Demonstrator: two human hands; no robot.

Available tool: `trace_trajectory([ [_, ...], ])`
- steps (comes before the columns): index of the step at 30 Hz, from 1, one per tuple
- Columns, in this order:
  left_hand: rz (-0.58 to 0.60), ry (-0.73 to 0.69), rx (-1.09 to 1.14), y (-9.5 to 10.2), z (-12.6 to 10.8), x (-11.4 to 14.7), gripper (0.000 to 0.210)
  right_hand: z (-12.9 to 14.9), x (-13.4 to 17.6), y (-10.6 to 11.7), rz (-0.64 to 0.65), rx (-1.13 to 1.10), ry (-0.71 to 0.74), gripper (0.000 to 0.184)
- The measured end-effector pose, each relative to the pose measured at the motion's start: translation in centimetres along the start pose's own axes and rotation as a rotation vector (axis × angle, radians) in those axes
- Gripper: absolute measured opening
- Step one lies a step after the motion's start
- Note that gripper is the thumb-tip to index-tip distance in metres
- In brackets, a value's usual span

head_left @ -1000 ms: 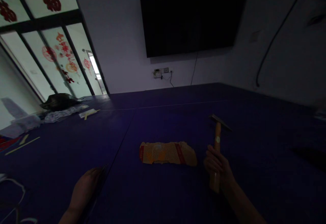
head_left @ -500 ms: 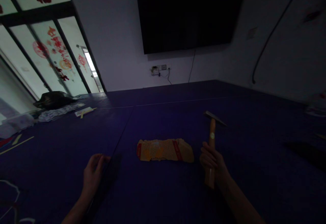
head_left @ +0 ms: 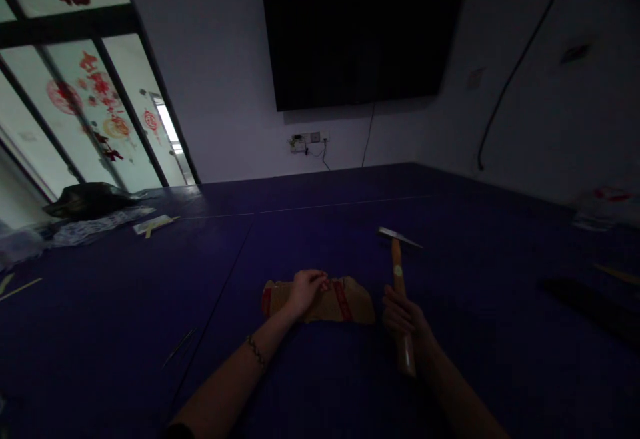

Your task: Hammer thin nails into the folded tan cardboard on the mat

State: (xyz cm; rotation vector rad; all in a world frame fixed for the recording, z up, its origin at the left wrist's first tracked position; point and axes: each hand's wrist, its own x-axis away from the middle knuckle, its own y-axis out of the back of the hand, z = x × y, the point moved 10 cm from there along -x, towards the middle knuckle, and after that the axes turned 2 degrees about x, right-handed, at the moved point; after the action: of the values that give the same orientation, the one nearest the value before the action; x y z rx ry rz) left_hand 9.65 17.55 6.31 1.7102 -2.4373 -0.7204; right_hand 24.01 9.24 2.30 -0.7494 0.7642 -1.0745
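Note:
My right hand (head_left: 406, 316) is wrapped round the wooden handle of a hammer (head_left: 399, 272), whose metal head points up and away from me. Just left of it, a torn piece of brown cardboard (head_left: 357, 300) with red printed bands lies flat on the dark blue surface. Over the cardboard's middle is my left hand (head_left: 307, 289), its fingers pinched together; whatever they hold is too small and dark to make out. A braided bracelet (head_left: 255, 351) circles my left wrist.
On the blue surface (head_left: 320, 239), thin metal rods (head_left: 179, 348) lie at left. A white packet (head_left: 153, 224) and a black bag (head_left: 90, 199) are farther back. A dark flat object (head_left: 585, 302) lies at right. A television (head_left: 360, 36) hangs on the wall.
My left hand has moved right, from beside the cardboard to over it. The hammer stays in my right hand. The whole view has shifted slightly.

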Motion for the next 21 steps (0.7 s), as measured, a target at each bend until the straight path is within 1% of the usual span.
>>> trace_trajectory([
  [2,0.009,-0.003,-0.037,-0.7,0.3,0.1,0.02,0.0,0.1,-0.1,0.013,-0.01,-0.005,0.024],
  [6,0.005,0.005,-0.086,-1.1,0.9,0.7,0.019,-0.1,0.4,-0.3,0.031,-0.029,-0.006,0.02],
  [16,-0.005,0.024,-0.183,-1.4,1.1,0.9,0.012,-0.2,0.9,-0.5,0.026,-0.046,-0.005,0.02],
  [21,-0.022,0.046,-0.208,-1.6,1.5,0.7,0.014,-0.5,0.9,-0.4,0.026,-0.035,-0.015,0.02],
])
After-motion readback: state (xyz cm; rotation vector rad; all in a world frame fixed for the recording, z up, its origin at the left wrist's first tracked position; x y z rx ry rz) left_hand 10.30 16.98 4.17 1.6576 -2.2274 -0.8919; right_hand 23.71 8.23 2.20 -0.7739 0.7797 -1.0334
